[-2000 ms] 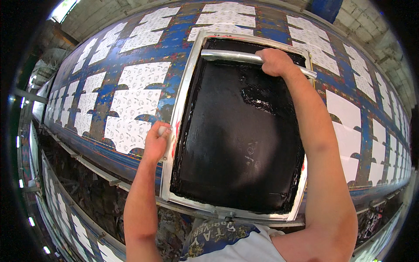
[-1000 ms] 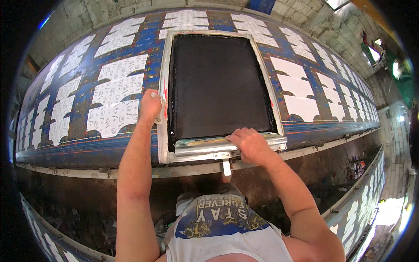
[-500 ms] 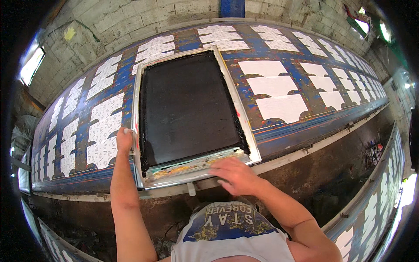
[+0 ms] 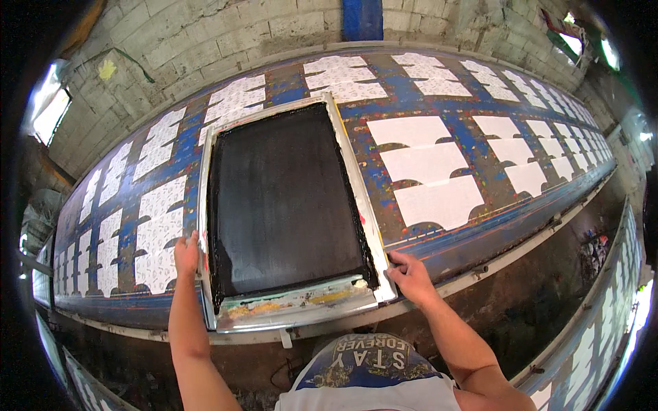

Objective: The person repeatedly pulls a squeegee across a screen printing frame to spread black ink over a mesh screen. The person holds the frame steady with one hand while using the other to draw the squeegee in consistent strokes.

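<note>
A screen-printing frame (image 4: 373,246) with black ink across its mesh (image 4: 291,198) lies on the long printing table (image 4: 439,253). A metal squeegee bar (image 4: 295,312), streaked with coloured residue, rests along its near end. My left hand (image 4: 186,253) is closed on the frame's left side. My right hand (image 4: 406,274) is at the lower right side, fingers bent but apart, touching the outer edge. Patterned white fabric pieces (image 4: 161,253) lie left of the frame; plain white ones (image 4: 435,198) lie to its right.
More fabric pieces (image 4: 343,72) run along the back of the table. A metal rail (image 4: 480,274) follows the front edge. A second table with white pieces (image 4: 596,335) stands at the lower right. A block wall (image 4: 247,31) with a blue column (image 4: 363,17) runs behind.
My right hand has left the squeegee at the near end and moved to the frame's right side. Two seconds ago it held the bar at the far end. The view has shifted.
</note>
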{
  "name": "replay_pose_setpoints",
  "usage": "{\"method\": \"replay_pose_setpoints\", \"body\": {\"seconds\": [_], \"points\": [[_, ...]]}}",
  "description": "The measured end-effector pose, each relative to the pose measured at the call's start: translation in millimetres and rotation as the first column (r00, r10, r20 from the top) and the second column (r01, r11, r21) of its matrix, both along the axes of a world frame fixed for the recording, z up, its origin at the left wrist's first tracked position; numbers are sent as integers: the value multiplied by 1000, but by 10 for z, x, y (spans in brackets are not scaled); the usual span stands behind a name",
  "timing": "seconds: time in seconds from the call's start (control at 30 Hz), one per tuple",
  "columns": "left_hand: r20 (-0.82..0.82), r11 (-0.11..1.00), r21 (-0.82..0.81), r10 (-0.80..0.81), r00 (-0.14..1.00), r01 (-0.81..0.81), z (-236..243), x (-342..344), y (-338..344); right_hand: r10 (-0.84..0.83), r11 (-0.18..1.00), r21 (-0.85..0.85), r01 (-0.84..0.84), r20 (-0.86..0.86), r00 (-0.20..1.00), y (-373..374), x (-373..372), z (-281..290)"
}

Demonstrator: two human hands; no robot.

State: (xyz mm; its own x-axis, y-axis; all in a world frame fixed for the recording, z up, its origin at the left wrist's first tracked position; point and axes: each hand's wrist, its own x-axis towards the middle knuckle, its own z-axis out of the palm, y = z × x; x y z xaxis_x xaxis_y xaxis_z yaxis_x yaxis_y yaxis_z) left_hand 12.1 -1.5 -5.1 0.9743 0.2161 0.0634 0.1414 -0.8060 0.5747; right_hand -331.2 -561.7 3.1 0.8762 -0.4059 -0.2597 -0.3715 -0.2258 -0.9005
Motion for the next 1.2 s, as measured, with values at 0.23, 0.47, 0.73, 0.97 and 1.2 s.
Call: {"method": "replay_pose_setpoints", "body": {"seconds": [0.23,0.47,0.73,0.97,1.2], "points": [[6,882,-469,-46,999,44,-134,-37,113,-40,995,82,47,-84,996,172,201,127],[-82,781,-625,-78,994,10,-141,-45,156,-193,963,178,200,-60,979,212,192,298],[-199,760,-640,-22,980,-113,407,-131,-157,-179,984,-4,181,127,976,-18,150,604],[-152,664,-746,-100,983,-48,703,-325,-1313,-225,974,19,224,67,972,-1136,17,650],[-135,676,-736,-84,987,-43,713,-792,-2946,-277,960,-21,278,38,960,-2553,-351,470]]}}
